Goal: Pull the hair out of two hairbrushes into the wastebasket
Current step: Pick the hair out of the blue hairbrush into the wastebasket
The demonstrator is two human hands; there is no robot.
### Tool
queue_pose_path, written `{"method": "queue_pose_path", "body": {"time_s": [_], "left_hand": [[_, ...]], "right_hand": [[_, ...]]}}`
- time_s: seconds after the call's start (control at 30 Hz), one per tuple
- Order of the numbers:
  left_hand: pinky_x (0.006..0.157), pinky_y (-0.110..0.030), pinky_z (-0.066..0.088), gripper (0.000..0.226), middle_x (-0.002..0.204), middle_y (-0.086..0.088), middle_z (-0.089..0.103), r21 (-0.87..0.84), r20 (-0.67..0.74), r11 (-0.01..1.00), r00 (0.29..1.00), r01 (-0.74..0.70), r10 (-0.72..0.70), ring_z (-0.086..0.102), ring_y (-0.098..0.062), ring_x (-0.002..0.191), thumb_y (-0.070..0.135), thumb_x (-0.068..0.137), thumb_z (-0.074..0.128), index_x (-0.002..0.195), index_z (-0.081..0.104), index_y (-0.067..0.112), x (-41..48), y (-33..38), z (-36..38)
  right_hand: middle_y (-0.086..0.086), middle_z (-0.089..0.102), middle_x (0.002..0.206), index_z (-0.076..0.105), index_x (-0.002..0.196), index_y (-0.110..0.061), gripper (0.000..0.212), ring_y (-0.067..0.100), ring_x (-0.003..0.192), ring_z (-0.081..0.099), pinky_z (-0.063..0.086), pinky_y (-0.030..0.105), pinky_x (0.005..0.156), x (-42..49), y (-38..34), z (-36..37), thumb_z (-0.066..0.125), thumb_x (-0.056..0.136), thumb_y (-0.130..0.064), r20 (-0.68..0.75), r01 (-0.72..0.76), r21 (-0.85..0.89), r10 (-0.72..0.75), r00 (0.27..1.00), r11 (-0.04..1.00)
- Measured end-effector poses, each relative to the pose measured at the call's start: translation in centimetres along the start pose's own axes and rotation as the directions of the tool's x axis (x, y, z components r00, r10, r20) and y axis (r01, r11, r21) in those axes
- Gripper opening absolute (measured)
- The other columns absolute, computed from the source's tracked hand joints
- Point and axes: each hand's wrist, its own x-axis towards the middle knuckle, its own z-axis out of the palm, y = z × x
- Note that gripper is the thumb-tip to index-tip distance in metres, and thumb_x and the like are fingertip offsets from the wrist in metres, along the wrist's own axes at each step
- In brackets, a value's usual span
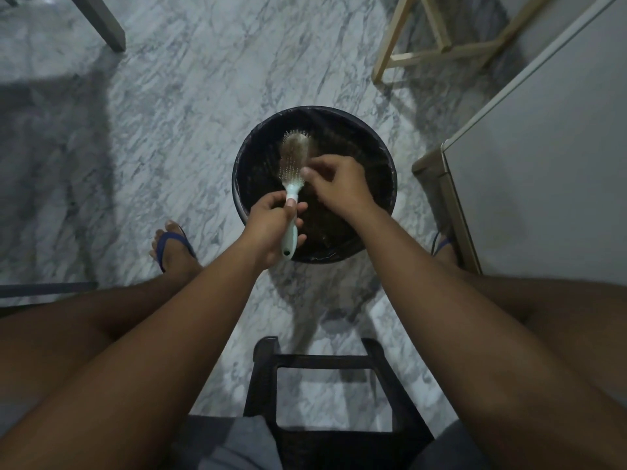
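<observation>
A pale green hairbrush point(294, 157) with a mat of light brown hair point(296, 145) over its bristles is held above a black round wastebasket point(383, 154) lined with a dark bag. My left hand point(274, 225) grips the brush's handle, bristles facing up. My right hand point(336, 184) is at the right edge of the brush head, fingers curled and pinching at the hair there. Only one brush is in view.
The wastebasket stands on a grey marble floor. A white cabinet point(543, 164) is at the right, a wooden frame point(441, 45) at the back right, a grey furniture leg point(105, 25) at the back left. A black stool point(332, 364) sits between my knees.
</observation>
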Motion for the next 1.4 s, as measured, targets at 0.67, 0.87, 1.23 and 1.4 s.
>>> {"method": "queue_pose_path", "body": {"time_s": [0.67,0.87,1.23,1.4], "left_hand": [[0.067,-0.036,0.057,0.026,0.108,0.002,0.069,-0.074,-0.057,0.997,0.998,-0.004,-0.001,0.059,-0.011,0.076,0.018,0.104,0.05,0.13,0.051,0.019,0.5,-0.4,-0.7],[0.067,-0.036,0.057,0.026,0.107,0.002,0.074,0.085,0.067,0.994,0.996,-0.07,0.065,0.06,-0.012,0.074,0.018,0.102,0.056,0.127,0.056,0.024,-0.1,0.1,-0.4],[0.065,-0.036,0.053,0.021,0.108,-0.005,0.066,-0.059,0.05,0.998,0.999,0.013,-0.01,0.057,-0.014,0.072,0.015,0.104,0.049,0.125,0.053,0.018,-0.1,-0.7,-0.6],[0.061,-0.033,0.056,0.028,0.109,-0.003,0.068,-0.101,0.018,0.995,1.0,0.021,-0.019,0.058,-0.012,0.071,0.016,0.104,0.049,0.133,0.051,0.016,0.1,-0.3,-1.0]], "right_hand": [[0.016,0.049,0.146,0.04,0.148,-0.007,0.054,0.032,0.133,0.048,0.04,0.036,0.11,-0.1,1.1,-2.8,0.053,0.098,-0.023,0.146,-0.264,-0.255,0.307,0.94,0.93],[-0.01,0.07,0.101,0.056,0.139,-0.022,0.051,0.01,0.098,0.069,0.062,0.03,0.08,1.7,-0.6,-1.9,0.064,0.093,-0.041,-0.086,-0.092,0.276,0.12,0.989,0.957],[-0.005,0.073,0.079,0.077,0.089,-0.011,0.019,0.005,0.076,0.068,0.055,0.018,0.074,3.1,-1.2,-4.8,0.065,0.094,-0.025,-0.51,0.148,0.131,-0.061,0.858,0.98],[-0.002,0.07,0.08,0.074,0.087,-0.006,0.02,0.0,0.071,0.061,0.05,0.012,0.069,1.7,0.3,-5.0,0.062,0.096,-0.02,-0.584,0.099,0.084,-0.031,0.811,0.992]]}}
